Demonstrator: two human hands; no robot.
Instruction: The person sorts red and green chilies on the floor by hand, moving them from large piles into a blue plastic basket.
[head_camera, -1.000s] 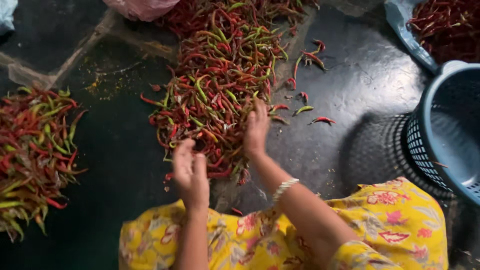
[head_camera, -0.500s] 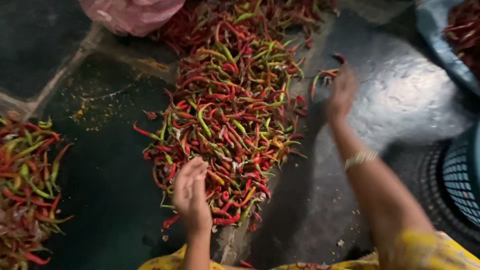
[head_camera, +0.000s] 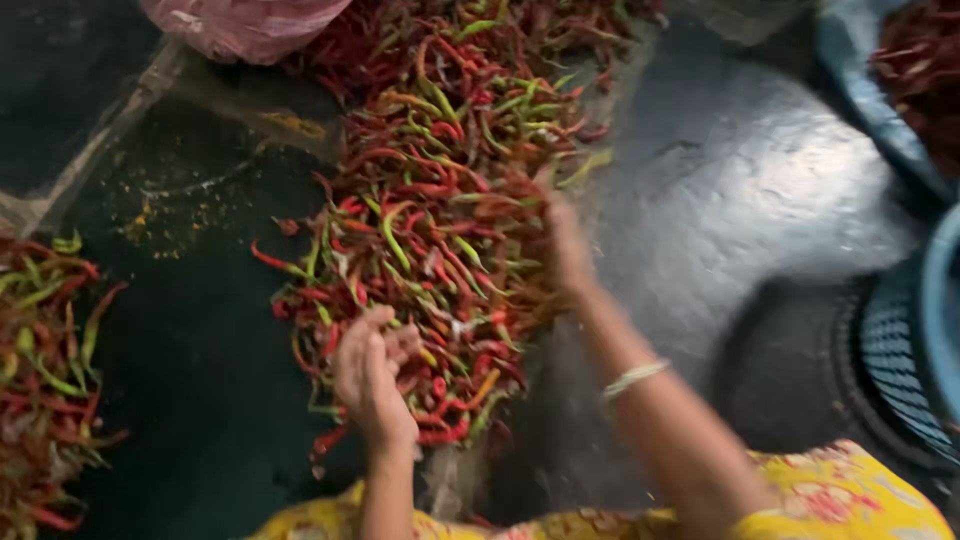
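Chillies in two heaps, both hands at the big one

Chillies lie in a smaller pile (head_camera: 45, 380) at your far left on the dark floor (head_camera: 200, 350), red and green mixed, apart from the rest. A pink bag (head_camera: 240, 25) sits at the top, just beside the head of the main heap. That main heap (head_camera: 440, 200) runs down the middle, far too many pods to count.

Your left hand (head_camera: 372, 375) rests at the heap's near end, fingers curled together around what looks like a few pods; motion blur hides exactly how many. Your right hand (head_camera: 565, 250) lies against the heap's right edge, fingers held together and flat, touching the pods; you cannot tell whether it grips any. A pale bangle (head_camera: 632, 378) circles that wrist.

Further right the floor is bare and shiny, then comes one blue slatted basket (head_camera: 915, 340), and a blue-rimmed container (head_camera: 880, 110) of dark red chillies at the top corner.

Judging by sizes, most of the work is left: the central heap is large, the side pile small.

Count: two hands, two floor heaps, one basket, one bag.
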